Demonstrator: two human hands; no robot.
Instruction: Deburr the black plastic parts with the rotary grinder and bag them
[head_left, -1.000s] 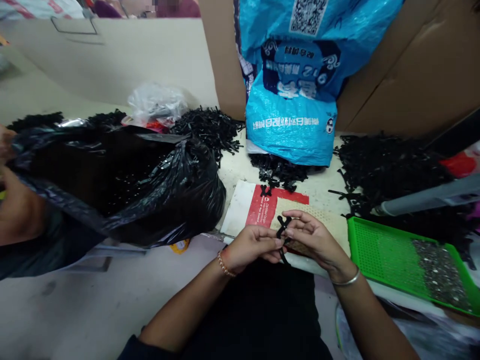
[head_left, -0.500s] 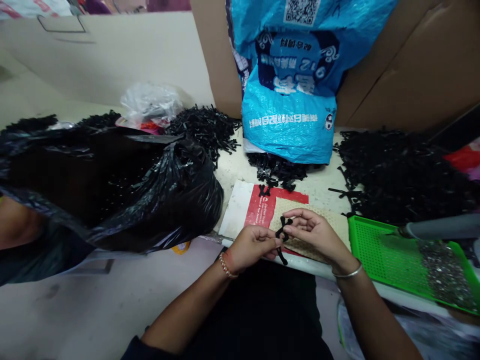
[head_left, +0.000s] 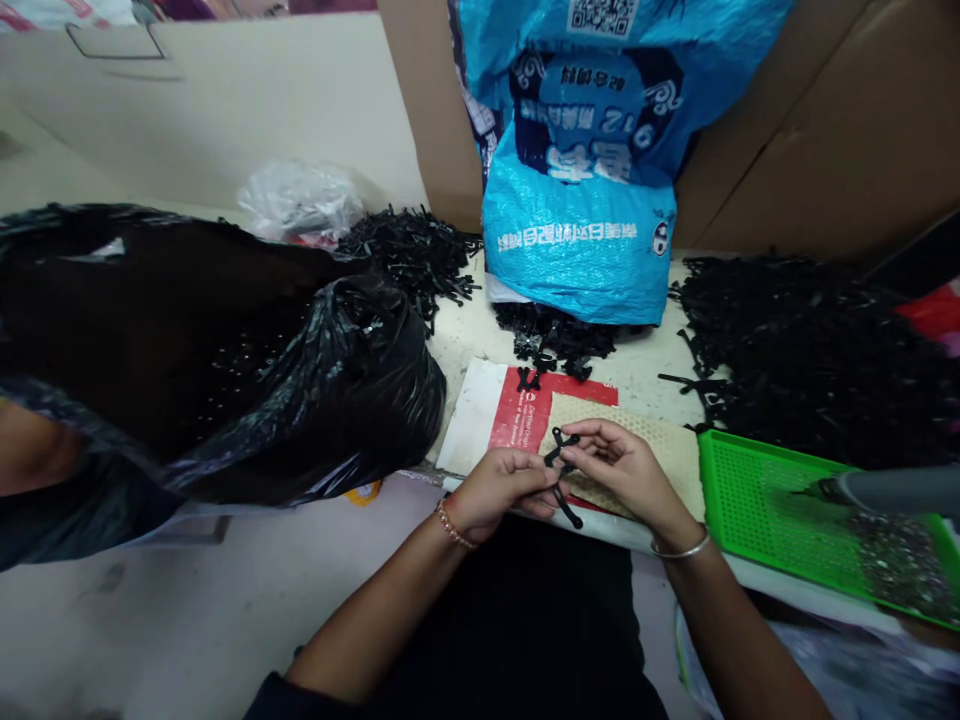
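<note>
My left hand (head_left: 506,490) pinches a small black piece (head_left: 570,508) with a round holed end, its thin arm sticking out below my fingers. The fingertips of my right hand (head_left: 626,465) are closed on its upper end, where two short arms cross in an X. Whether it is one part or several put together, I cannot tell. Both hands are over a beige textured pad (head_left: 667,440) lying on a red and white board (head_left: 474,420). Several black pieces (head_left: 551,350) lie just beyond the board, under the mouth of a blue printed sack (head_left: 577,240).
On the right stands a green perforated tray (head_left: 750,510) with small shiny metal parts (head_left: 896,560) and a blurred grey tool (head_left: 892,490) above it. Behind is a large black heap (head_left: 810,350). A black plastic bag (head_left: 360,390) fills the left, beside another person's arm (head_left: 34,450).
The black piece has turned slightly in my fingers, and its lower end points further right. At left, the black bag's far edge has risen. The grey tool has shifted right.
</note>
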